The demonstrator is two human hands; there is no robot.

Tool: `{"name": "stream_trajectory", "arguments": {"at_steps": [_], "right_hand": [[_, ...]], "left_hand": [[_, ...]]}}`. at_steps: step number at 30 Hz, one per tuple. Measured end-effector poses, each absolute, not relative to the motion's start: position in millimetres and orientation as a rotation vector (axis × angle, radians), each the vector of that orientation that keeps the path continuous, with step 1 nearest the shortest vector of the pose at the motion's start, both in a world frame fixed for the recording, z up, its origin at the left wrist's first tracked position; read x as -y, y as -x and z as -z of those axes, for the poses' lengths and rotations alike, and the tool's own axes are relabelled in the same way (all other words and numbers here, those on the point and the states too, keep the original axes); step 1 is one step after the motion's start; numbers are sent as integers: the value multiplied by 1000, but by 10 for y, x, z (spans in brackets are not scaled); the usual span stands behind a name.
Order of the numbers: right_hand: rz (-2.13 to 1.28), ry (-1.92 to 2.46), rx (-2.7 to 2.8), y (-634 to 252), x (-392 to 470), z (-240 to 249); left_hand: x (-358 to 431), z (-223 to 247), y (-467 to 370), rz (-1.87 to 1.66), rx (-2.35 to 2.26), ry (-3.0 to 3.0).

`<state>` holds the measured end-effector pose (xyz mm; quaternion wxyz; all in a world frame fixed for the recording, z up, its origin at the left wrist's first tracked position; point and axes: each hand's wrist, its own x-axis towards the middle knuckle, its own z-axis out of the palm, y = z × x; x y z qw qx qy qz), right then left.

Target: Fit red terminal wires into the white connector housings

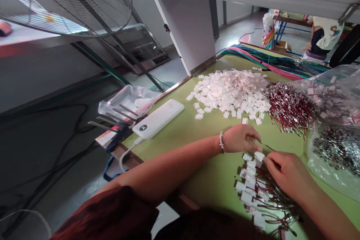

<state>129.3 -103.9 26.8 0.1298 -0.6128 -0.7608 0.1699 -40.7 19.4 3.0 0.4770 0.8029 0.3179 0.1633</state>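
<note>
A thin short wire [268, 146] spans the gap between my two hands. My left hand [243, 138], with a bracelet at the wrist, is closed with its fingertips at one end of the wire. At the other end, my right hand [291, 174] pinches with thumb and forefinger; its exact hold is partly hidden. A white plastic connector housing [259, 156] is close to the right thumb tip. Below the hands lies a row of white housings with dark red wires [264, 206], partly covered by my right hand.
Behind the hands are a heap of loose white housings [230, 90] and a pile of red wires with metal terminals [291, 107]. Clear bags [334, 153] lie right. A white power bank [159, 119] rests left, near the table edge. Coloured cables [264, 60] run along the back; a person [323, 33] sits beyond.
</note>
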Motion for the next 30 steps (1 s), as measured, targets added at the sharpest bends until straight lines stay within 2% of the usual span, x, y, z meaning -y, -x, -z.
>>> {"name": "stream_trajectory", "arguments": {"at_steps": [3, 5, 10, 15, 20, 24, 30], "right_hand": [[-665, 1707, 2232, -1267, 1057, -327], [-605, 1726, 2169, -1313, 1025, -300], [-116, 2060, 2070, -1512, 864, -63], [-107, 2110, 2188, -1517, 816, 72], [-268, 2050, 1977, -1536, 847, 8], [-444, 1901, 1854, -1534, 869, -81], [-430, 1803, 1876, -1472, 885, -139]], "left_hand": [[-330, -36, 439, -542, -1207, -2288], [-392, 2, 432, -487, -1334, -2432], [-429, 114, 389, -412, -1222, -2570], [-418, 141, 403, -464, -1073, -2555], [-349, 138, 380, -682, -992, -1964], [-258, 163, 323, -619, -822, -1376], [-178, 163, 304, -628, -523, -1060]]}}
